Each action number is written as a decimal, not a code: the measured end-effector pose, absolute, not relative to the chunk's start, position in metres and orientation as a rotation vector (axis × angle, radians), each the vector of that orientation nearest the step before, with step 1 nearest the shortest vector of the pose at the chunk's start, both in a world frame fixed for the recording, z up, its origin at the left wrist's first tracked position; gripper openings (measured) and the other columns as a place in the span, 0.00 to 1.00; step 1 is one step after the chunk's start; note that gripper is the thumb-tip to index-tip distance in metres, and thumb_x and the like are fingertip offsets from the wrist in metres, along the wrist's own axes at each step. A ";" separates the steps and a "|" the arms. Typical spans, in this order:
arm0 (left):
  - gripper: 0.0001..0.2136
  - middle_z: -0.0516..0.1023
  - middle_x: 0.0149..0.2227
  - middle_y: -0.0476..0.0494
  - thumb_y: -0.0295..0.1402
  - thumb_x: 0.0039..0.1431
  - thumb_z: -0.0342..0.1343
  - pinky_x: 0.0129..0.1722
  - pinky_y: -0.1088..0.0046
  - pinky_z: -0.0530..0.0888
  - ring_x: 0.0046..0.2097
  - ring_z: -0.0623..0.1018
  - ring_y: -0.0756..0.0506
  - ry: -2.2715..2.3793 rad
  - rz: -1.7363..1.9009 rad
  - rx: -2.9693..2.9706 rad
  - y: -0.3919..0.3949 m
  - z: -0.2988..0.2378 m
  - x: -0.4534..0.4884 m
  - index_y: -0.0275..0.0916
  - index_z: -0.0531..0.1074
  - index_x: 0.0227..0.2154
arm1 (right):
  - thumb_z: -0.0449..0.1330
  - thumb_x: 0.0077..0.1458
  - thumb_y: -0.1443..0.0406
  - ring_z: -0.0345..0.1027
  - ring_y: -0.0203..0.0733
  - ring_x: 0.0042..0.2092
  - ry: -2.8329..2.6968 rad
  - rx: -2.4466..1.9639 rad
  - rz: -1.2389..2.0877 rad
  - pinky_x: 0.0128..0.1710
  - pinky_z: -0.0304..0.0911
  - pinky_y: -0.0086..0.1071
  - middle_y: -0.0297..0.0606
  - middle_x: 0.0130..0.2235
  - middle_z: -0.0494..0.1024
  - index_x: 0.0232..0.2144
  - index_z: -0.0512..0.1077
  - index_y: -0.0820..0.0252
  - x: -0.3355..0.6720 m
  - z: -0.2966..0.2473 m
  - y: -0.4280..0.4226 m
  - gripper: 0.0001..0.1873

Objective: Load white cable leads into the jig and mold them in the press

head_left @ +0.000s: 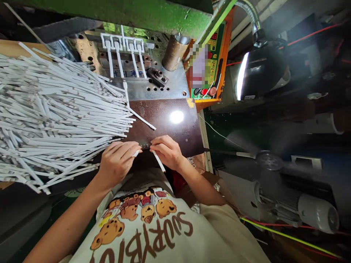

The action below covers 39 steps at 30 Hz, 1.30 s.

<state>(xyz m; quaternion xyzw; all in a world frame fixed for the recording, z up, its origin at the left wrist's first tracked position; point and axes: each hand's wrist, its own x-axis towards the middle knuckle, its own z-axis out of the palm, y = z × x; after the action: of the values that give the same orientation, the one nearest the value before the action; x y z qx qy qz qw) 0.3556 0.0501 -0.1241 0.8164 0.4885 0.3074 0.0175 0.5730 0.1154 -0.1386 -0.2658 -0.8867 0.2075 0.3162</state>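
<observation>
My left hand (117,160) is closed in a pinch near the front edge of the brown board. A small white end (136,153) shows at its fingertips; the rest is hidden. My right hand (168,151), close beside it, pinches a short flat white strip (158,161) that slants down towards my lap. Between the fingertips is a small, shiny row of something (145,145), too small to make out. A large pile of white strips (63,117) with metallic-looking ends lies left of my hands. Two loose strips (141,118) lie ahead on the board.
A press with a green beam (123,12) stands ahead. Several white strips sit in a white moulded frame (123,43) on its metal bed (170,89). A control box (211,65), a lamp (257,75), a fan (268,160) and a motor (315,212) are to the right.
</observation>
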 end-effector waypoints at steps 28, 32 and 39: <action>0.15 0.74 0.29 0.48 0.29 0.69 0.44 0.34 0.68 0.63 0.33 0.70 0.46 1.553 0.152 3.142 0.106 -0.095 0.290 0.40 0.67 0.25 | 0.57 0.65 0.64 0.75 0.37 0.43 -2.219 -1.002 0.704 0.45 0.68 0.31 0.37 0.39 0.82 0.34 0.76 0.57 0.595 -0.128 0.118 0.09; 0.10 0.78 0.34 0.48 0.31 0.69 0.47 0.35 0.73 0.69 0.36 0.74 0.49 1.583 0.687 2.810 0.105 -0.083 0.288 0.38 0.72 0.35 | 0.59 0.64 0.65 0.75 0.38 0.42 -2.213 -0.956 0.627 0.44 0.69 0.34 0.38 0.38 0.82 0.34 0.77 0.56 0.590 -0.134 0.111 0.08; 0.09 0.80 0.34 0.49 0.31 0.65 0.57 0.38 0.72 0.79 0.34 0.79 0.52 1.727 1.473 1.482 0.073 -0.066 0.308 0.35 0.76 0.45 | 0.58 0.64 0.68 0.75 0.39 0.42 -2.262 -0.886 0.528 0.43 0.69 0.35 0.38 0.37 0.81 0.35 0.76 0.56 0.588 -0.133 0.113 0.07</action>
<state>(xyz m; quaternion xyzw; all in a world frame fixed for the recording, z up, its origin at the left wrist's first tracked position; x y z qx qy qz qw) 0.3079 0.0727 -0.0660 0.5340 0.6223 0.5309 0.2139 0.5877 0.1133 -0.1331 -0.3373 -0.8614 0.2011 0.3220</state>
